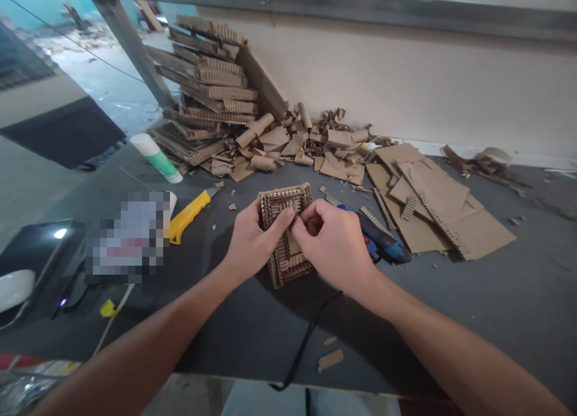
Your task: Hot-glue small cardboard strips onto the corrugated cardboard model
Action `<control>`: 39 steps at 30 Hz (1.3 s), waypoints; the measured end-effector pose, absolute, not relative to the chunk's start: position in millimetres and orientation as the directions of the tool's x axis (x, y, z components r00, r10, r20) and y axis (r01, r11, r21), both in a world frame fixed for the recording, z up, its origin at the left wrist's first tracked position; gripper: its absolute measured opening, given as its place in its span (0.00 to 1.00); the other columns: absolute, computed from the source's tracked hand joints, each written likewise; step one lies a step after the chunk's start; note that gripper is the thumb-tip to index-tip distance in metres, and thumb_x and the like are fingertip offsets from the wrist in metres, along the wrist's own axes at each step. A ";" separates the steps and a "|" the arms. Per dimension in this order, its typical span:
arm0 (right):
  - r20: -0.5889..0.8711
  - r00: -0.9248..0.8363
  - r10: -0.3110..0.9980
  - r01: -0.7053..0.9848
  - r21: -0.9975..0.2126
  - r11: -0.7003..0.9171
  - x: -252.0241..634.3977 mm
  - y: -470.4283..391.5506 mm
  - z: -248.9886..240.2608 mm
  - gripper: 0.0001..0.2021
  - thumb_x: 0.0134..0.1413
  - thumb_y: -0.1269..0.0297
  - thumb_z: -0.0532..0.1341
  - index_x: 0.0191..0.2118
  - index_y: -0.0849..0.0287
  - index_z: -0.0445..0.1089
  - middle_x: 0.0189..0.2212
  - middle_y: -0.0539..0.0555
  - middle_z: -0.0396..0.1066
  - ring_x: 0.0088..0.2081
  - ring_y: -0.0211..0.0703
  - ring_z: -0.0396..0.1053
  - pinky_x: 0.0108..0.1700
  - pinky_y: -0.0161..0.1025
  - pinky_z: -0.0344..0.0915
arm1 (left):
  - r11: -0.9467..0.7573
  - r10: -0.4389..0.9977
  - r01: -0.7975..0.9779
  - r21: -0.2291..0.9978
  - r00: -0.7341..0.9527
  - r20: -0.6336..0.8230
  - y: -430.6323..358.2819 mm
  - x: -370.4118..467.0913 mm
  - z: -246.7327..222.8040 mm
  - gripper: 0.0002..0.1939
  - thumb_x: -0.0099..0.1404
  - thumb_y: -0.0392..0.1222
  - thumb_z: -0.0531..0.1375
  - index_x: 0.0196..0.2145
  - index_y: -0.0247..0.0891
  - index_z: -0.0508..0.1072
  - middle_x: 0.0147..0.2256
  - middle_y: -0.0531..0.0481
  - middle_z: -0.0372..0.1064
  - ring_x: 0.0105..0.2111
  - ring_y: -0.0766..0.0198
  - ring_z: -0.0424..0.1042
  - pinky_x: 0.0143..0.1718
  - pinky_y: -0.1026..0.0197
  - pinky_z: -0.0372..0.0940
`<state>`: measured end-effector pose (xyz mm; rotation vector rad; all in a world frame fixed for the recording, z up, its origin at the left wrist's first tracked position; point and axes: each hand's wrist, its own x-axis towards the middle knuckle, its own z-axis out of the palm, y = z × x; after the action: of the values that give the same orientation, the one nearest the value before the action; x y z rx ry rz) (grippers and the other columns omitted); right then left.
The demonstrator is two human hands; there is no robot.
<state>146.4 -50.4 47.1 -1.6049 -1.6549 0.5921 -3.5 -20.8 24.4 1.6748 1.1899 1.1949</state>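
Note:
My left hand (250,241) is closed around the left side of a small rectangular piece built from corrugated cardboard strips (295,264), its thumb pressed on the front. The piece is tilted up above the dark tabletop, with layered ridged borders around a recessed middle. My right hand (333,238) is closed in a pinch against the front of the piece, close to the left thumb. Whatever lies between its fingertips is too small or hidden to make out. Just behind the right hand lies a tool with a black and blue handle (390,244), partly covered by that hand.
A yellow utility knife (187,217) and a white-green glue stick (157,157) lie left. Behind are stacked corrugated pieces (220,91) and a heap of scraps (293,142). Flat cardboard sheets (478,229) lie right. A black cord (304,344) crosses the table's front edge.

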 end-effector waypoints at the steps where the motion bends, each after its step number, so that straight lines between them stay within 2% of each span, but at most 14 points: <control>1: 0.188 0.067 0.980 0.629 -0.770 0.105 146.2 -50.5 46.8 0.13 0.57 0.60 0.61 0.24 0.55 0.61 0.17 0.46 0.65 0.20 0.35 0.59 0.23 0.34 0.54 | -0.294 0.954 0.259 0.920 0.137 0.266 -21.0 -3.5 24.0 0.14 0.66 0.50 0.63 0.40 0.35 0.76 0.39 0.46 0.78 0.40 0.57 0.76 0.42 0.59 0.70; 11: 0.207 0.026 0.978 0.608 -0.780 0.149 147.2 -49.8 46.3 0.11 0.59 0.62 0.60 0.26 0.56 0.62 0.17 0.44 0.62 0.20 0.33 0.57 0.24 0.33 0.53 | -0.289 0.954 0.288 0.913 0.170 0.248 -18.2 -4.5 22.7 0.15 0.65 0.49 0.63 0.42 0.33 0.76 0.39 0.45 0.78 0.39 0.56 0.76 0.42 0.58 0.69; 18: 0.268 -0.028 0.963 0.643 -0.733 0.223 150.0 -47.5 47.9 0.10 0.59 0.67 0.59 0.26 0.57 0.63 0.18 0.45 0.61 0.21 0.33 0.56 0.26 0.34 0.52 | -0.286 0.955 0.325 0.901 0.179 0.238 -17.0 -6.1 22.4 0.15 0.66 0.50 0.62 0.39 0.34 0.76 0.38 0.45 0.77 0.39 0.55 0.76 0.41 0.57 0.69; 25: 0.243 -0.044 0.969 0.638 -0.740 0.214 153.4 -47.2 50.5 0.10 0.57 0.67 0.60 0.26 0.57 0.63 0.17 0.44 0.60 0.21 0.33 0.56 0.25 0.33 0.53 | -0.298 0.950 0.358 0.885 0.201 0.239 -16.1 -6.4 19.8 0.17 0.66 0.51 0.61 0.42 0.33 0.76 0.39 0.44 0.78 0.39 0.54 0.76 0.40 0.56 0.68; 30: 0.182 -0.073 0.981 0.674 -0.716 0.183 159.9 -42.1 55.9 0.08 0.55 0.68 0.63 0.26 0.58 0.67 0.17 0.44 0.64 0.20 0.33 0.58 0.26 0.34 0.54 | -0.274 0.958 0.379 0.884 0.185 0.218 -17.0 -6.0 22.4 0.16 0.66 0.52 0.62 0.41 0.35 0.76 0.39 0.45 0.78 0.40 0.54 0.76 0.41 0.56 0.68; 34: 0.134 -0.101 0.986 0.669 -0.724 0.168 166.2 -39.8 61.3 0.07 0.57 0.66 0.62 0.28 0.58 0.71 0.19 0.46 0.69 0.22 0.35 0.62 0.26 0.34 0.56 | -0.259 0.964 0.369 0.893 0.165 0.211 -17.8 -6.2 22.9 0.16 0.66 0.52 0.62 0.41 0.35 0.76 0.38 0.47 0.78 0.39 0.56 0.76 0.39 0.58 0.68; 39: 0.121 -0.126 0.985 0.706 -0.686 0.174 165.9 -43.4 65.6 0.04 0.57 0.69 0.61 0.31 0.57 0.71 0.21 0.47 0.71 0.23 0.36 0.65 0.26 0.34 0.57 | -0.220 0.972 0.354 0.909 0.160 0.173 -18.1 -6.2 22.1 0.17 0.66 0.54 0.61 0.39 0.35 0.75 0.36 0.47 0.76 0.37 0.56 0.75 0.36 0.59 0.66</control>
<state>165.9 -43.4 65.6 -1.5896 -1.8963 0.6461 -6.2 -18.1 22.1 1.6982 1.2794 1.0566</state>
